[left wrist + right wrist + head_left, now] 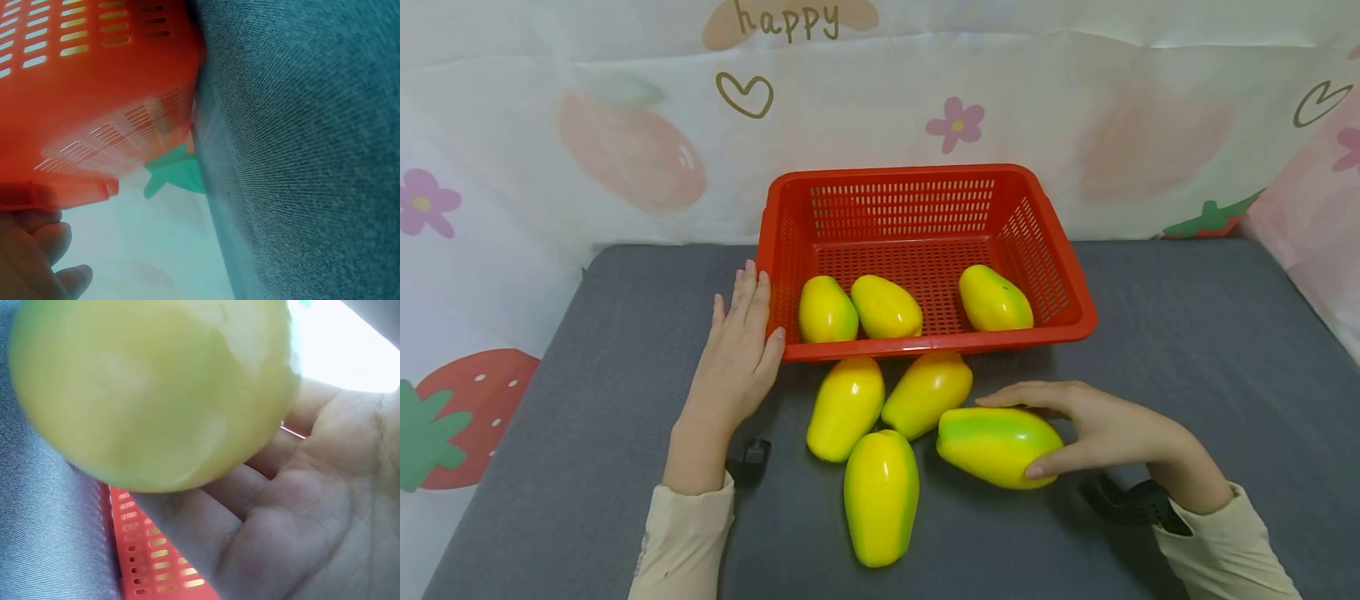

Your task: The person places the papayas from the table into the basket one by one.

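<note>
My right hand (1101, 425) grips a yellow-green papaya (992, 446), thumb on the near side and fingers over the far side. In the right wrist view the same papaya (156, 394) fills the upper part, against the fingers. A red plastic basket (928, 343) stands behind it with three papayas inside, two at the left and one papaya (996, 300) at the right. My left hand (737, 350) rests along the basket's left rim, its fingers straight. The left wrist view shows fingertips (53, 240) by the basket's rim.
Three more papayas lie on the grey cloth in front of the basket: one papaya (846, 408) at the left, one papaya (928, 396) against the basket, one papaya (882, 500) nearest me. A printed curtain (865, 108) hangs behind the grey table (617, 400).
</note>
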Motion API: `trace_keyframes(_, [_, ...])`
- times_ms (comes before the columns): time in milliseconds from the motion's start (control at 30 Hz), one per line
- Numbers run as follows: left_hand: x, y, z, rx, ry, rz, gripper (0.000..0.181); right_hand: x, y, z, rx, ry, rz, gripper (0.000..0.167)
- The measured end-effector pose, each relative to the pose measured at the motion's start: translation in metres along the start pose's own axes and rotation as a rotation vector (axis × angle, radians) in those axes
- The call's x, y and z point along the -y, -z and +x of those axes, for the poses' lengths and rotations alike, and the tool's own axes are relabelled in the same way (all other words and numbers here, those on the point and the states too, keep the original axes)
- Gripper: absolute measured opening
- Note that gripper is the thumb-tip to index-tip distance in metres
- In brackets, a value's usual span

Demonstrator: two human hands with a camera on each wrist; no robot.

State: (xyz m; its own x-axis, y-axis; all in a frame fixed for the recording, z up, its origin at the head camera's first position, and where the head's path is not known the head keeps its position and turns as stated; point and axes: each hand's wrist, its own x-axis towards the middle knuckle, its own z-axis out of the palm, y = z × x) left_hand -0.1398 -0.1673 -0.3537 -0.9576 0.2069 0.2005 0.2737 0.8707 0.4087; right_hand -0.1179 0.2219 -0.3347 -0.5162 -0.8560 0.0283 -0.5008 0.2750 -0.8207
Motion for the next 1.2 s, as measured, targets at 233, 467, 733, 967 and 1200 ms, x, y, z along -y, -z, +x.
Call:
trace_keyframes(233, [0.0, 0.0, 0.0, 0.0, -0.004, 0.0, 0.062, 0.003, 0.003, -0.001, -0.066, -0.033, 0.027, 0.061])
trace_keyframes(467, [0.0, 0.0, 0.0, 0.001, -0.002, -0.003, 0.062, 0.003, 0.004, -0.002, -0.13, -0.04, 0.062, 0.063])
trace_keyframes(733, [-0.001, 0.001, 0.0, 0.005, 0.004, -0.004, 0.062, 0.006, 0.006, -0.003, -0.212, -0.047, 0.108, 0.063])
trace_keyframes(967, [-0.002, 0.001, 0.001, 0.013, -0.001, -0.006, 0.062, 0.01, 0.012, -0.005, -0.268, -0.01, 0.104, 0.066])
trace_keyframes(1200, [-0.001, 0.0, 0.001, 0.004, 0.001, 0.005, 0.063, 0.017, 0.022, -0.004, -0.348, 0.002, 0.038, 0.067])
